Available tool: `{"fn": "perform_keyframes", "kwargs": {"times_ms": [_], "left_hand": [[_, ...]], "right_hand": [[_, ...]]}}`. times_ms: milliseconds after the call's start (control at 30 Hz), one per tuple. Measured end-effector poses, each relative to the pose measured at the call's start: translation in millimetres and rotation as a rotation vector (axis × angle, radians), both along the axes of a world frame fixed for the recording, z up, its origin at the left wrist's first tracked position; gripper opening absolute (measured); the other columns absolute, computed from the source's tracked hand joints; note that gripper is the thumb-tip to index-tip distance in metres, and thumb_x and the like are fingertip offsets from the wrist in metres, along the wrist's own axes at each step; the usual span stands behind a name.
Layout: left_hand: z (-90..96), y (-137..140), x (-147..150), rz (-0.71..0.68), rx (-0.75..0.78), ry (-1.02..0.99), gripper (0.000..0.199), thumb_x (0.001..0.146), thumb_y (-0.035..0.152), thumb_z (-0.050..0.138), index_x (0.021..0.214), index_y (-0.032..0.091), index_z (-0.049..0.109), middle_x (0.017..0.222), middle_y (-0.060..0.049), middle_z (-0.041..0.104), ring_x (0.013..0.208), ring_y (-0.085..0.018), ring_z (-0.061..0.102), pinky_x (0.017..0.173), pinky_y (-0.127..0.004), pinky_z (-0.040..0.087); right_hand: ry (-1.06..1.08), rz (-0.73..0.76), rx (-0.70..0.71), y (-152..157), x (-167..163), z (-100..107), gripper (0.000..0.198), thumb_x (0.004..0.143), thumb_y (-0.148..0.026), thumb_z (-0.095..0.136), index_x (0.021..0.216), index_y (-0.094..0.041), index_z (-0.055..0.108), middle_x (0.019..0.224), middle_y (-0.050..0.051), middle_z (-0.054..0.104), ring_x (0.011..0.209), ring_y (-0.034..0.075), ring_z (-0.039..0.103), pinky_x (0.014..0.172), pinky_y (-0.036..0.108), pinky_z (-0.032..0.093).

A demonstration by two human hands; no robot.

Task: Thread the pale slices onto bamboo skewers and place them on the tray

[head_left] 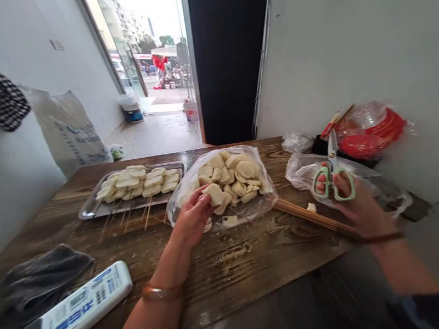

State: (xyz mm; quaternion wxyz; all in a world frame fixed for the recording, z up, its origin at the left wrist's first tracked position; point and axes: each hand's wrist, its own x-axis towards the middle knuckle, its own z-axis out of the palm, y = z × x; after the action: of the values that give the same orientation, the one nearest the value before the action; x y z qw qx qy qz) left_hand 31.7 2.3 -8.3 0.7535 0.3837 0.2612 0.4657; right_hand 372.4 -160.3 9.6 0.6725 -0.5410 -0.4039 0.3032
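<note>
My left hand point(190, 219) is closed, thumb and fingers pinching a pale slice of food point(215, 194) at the front of an open clear plastic bag point(259, 166). Many similar pale slices point(226, 170) are heaped in that bag. My right hand point(354, 204) is raised at the right, gripping scissors point(333, 168) by their light green handles, blades pointing up. Below it on the table lies a bundle of thin wooden skewers point(313, 215), its near end hidden by the hand. A small pale scrap point(311, 208) sits beside the skewers.
At the left, a metal tray point(87, 212) holds slices on skewers point(138, 180). Nearer are a dark cloth point(48, 269) and a white, printed device point(87, 305). Red packaging point(381, 133) and crumpled plastic bags point(301, 168) lie along the right wall. The wooden table point(220, 275) ends close in front.
</note>
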Motion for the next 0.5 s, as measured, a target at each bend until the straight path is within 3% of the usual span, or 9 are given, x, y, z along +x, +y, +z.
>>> {"fn": "perform_keyframes", "kwargs": {"times_ms": [67,167,300,500], "left_hand": [[-1.4,-1,2,0.014,-0.021,0.005,0.046,0.065,0.019,0.083,0.106,0.013,0.065,0.097,-0.008,0.071,0.082,-0.017,0.067,0.071,-0.026,0.058],[-5.8,-4,5,0.011,-0.031,0.022,0.045,0.063,0.018,0.084,0.104,0.015,0.065,0.097,-0.006,0.070,0.081,-0.015,0.067,0.069,-0.024,0.057],[-10.3,-7,9,-0.045,-0.020,0.040,0.047,0.061,0.019,0.086,0.103,0.014,0.065,0.093,-0.005,0.070,0.078,-0.015,0.067,0.069,-0.027,0.057],[-11.1,-11,12,-0.039,-0.025,0.034,0.046,0.061,0.021,0.087,0.101,0.015,0.066,0.093,-0.004,0.070,0.075,-0.013,0.066,0.067,-0.024,0.056]], "right_hand": [[0.082,0.057,-0.051,-11,-27,-3,0.049,0.073,-0.040,0.077,0.119,-0.033,0.059,0.089,-0.001,0.064,0.069,0.014,0.063,0.064,0.029,0.056],[-0.030,0.157,-0.185,-21,-66,-20,0.053,0.073,-0.041,0.077,0.122,-0.030,0.061,0.085,0.000,0.064,0.063,0.014,0.062,0.055,0.027,0.052],[-0.368,0.234,-0.297,-20,-98,-36,0.050,0.075,-0.040,0.074,0.122,-0.023,0.065,0.091,0.003,0.065,0.078,0.018,0.064,0.073,0.032,0.055],[-0.719,0.333,-0.334,-14,-115,-27,0.065,0.077,-0.035,0.070,0.138,-0.024,0.052,0.112,0.008,0.064,0.098,0.024,0.062,0.086,0.036,0.053]]}}
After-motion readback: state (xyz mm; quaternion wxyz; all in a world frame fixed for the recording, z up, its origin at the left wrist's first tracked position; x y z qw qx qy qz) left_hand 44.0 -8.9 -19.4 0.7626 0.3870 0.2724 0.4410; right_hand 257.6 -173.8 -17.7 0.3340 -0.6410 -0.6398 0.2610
